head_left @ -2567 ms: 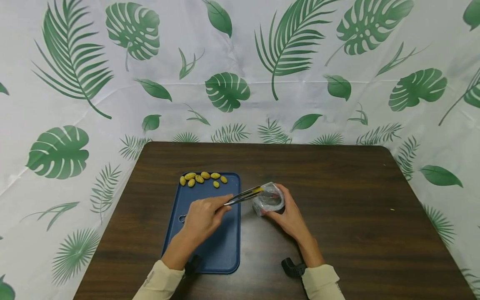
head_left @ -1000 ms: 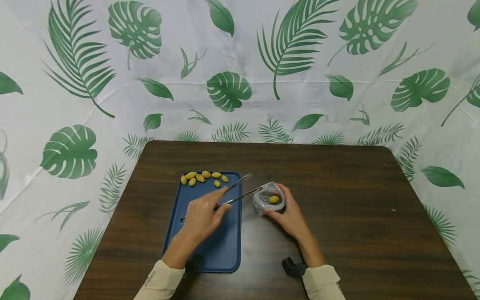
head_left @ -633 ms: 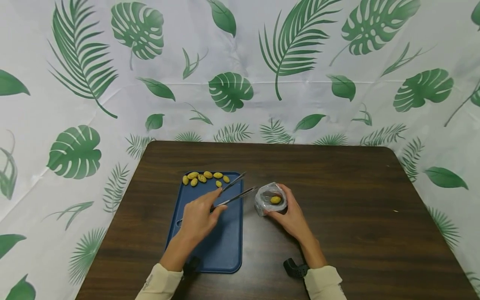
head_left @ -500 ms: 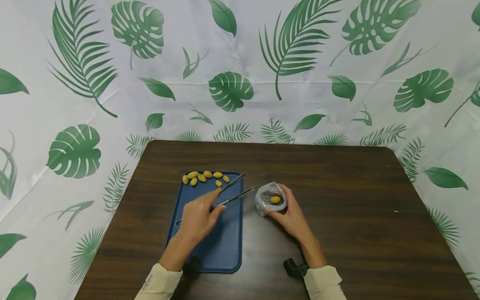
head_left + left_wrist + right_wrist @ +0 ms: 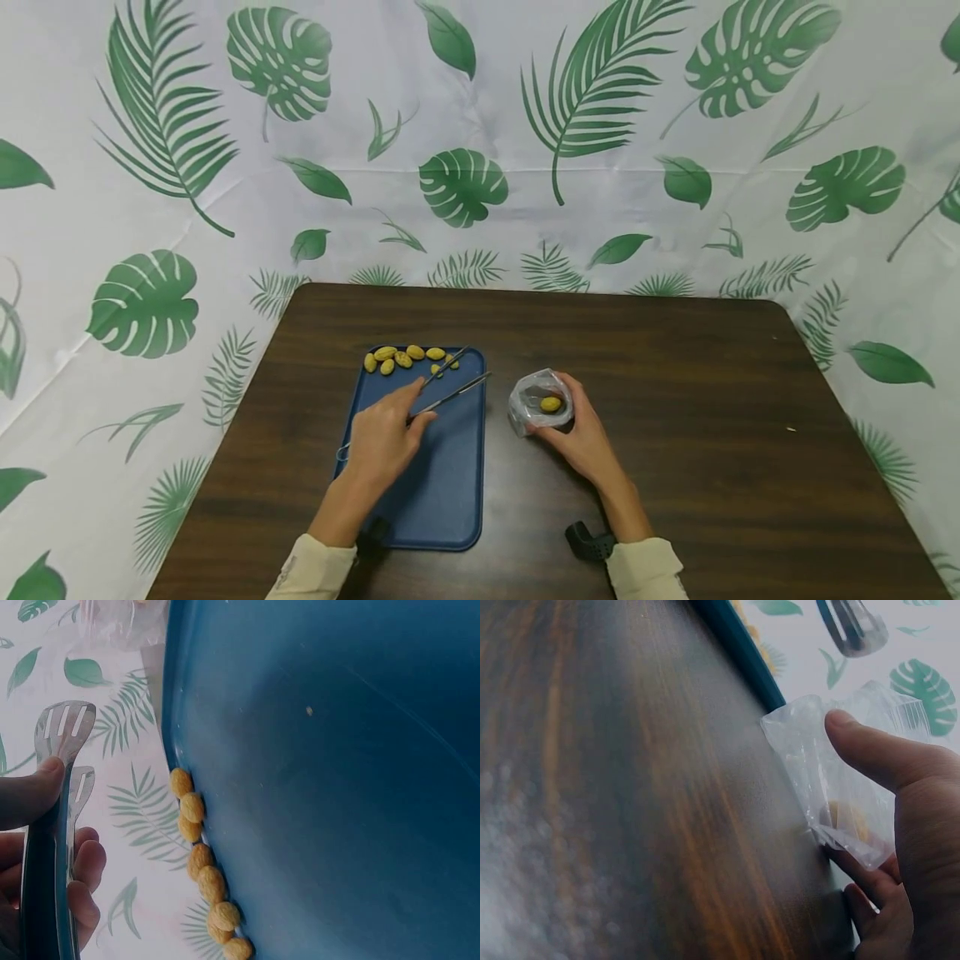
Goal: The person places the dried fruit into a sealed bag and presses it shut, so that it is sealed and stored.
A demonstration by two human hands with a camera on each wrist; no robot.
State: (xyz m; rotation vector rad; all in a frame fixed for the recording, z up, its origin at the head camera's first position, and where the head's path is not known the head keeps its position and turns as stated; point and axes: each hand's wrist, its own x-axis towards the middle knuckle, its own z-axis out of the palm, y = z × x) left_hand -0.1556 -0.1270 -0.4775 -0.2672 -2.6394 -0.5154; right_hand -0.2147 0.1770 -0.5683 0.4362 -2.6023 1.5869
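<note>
My left hand (image 5: 382, 437) holds a pair of metal tongs (image 5: 461, 389) over the blue tray (image 5: 438, 508). Their slotted tips (image 5: 67, 724) stand apart with nothing between them. Several yellow-brown oval pieces (image 5: 385, 353), wrinkled like nuts or dried fruit, lie along the tray's far edge, partly behind the tong tips. To the right of the tray, my right hand (image 5: 585, 437) grips a clear plastic bag (image 5: 521, 408), thumb on one side and fingers on the other. The bag's mouth is spread, and one yellow oval piece (image 5: 551, 404) lies inside.
The tray sits on the left part of a dark wooden table (image 5: 675, 400). Behind the table hangs a white cloth (image 5: 510, 217) printed with green leaves. A tiny pale fleck (image 5: 791, 429) lies on the table at the right.
The tongs released a yellow oval piece into the bag and spread apart. My left hand then moved left and back over the tray with them. The right hand kept the bag in place.
</note>
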